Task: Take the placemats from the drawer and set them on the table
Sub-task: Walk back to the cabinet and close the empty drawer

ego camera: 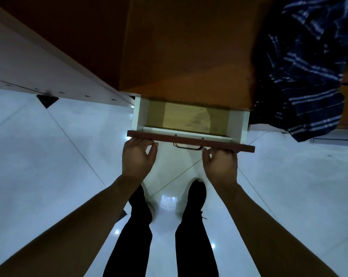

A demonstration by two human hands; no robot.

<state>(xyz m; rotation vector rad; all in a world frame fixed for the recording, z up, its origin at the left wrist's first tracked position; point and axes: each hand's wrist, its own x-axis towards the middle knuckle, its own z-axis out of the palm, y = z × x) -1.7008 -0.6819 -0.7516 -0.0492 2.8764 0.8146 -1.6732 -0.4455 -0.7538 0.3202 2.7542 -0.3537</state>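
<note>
While both hands grip its reddish-brown wooden front panel (191, 141), the white-walled drawer (238, 124) stands pulled out under the orange-brown tabletop's (185, 47) near edge: left hand (138, 156) at the panel's left end, right hand (221, 161) right of the metal handle (187, 147); tan placemat (186, 120) lies flat inside.

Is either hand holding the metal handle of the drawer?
No. The left hand and right hand press on the drawer front on either side of the handle, which stays free.

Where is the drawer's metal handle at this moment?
In the head view, the metal handle sits centred on the drawer front, untouched, between the left hand and right hand at the front's lower edge.
</note>
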